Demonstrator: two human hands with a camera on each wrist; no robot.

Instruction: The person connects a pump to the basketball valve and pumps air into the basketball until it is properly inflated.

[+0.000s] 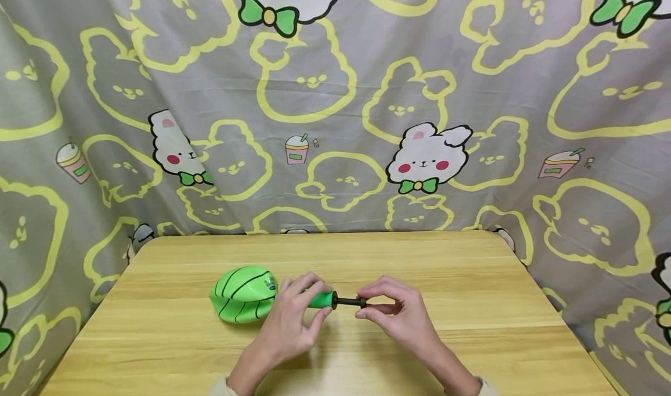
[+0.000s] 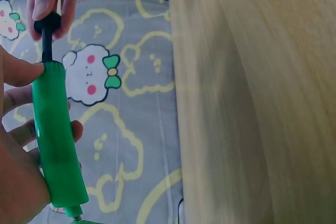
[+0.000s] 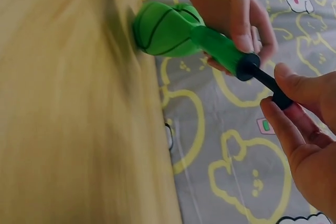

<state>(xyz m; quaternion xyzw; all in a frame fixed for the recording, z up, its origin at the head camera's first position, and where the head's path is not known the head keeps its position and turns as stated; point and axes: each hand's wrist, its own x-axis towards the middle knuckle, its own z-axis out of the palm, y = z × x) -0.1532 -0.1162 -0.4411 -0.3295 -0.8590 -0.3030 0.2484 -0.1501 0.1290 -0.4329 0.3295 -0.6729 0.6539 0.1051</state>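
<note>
A small hand pump has a green barrel [image 2: 55, 129] and a black plunger rod [image 1: 348, 301]. My left hand [image 1: 296, 314] grips the barrel, its fingers wrapped round it. With thumb and fingertips my right hand [image 1: 401, 311] pinches the black knob [image 3: 282, 100] at the rod's end, and part of the rod shows between knob and barrel. At the pump's other end is a green ball [image 1: 243, 296] with black lines, slack and dented on its side. A short metal needle [image 2: 76, 217] shows at the barrel's tip in the left wrist view, leading to the ball.
A wood-grain table [image 1: 472, 268] lies under both hands, its far edge meeting a grey curtain [image 1: 346, 134] printed with yellow outlines and white cartoon animals. The curtain also hangs along the left and right sides.
</note>
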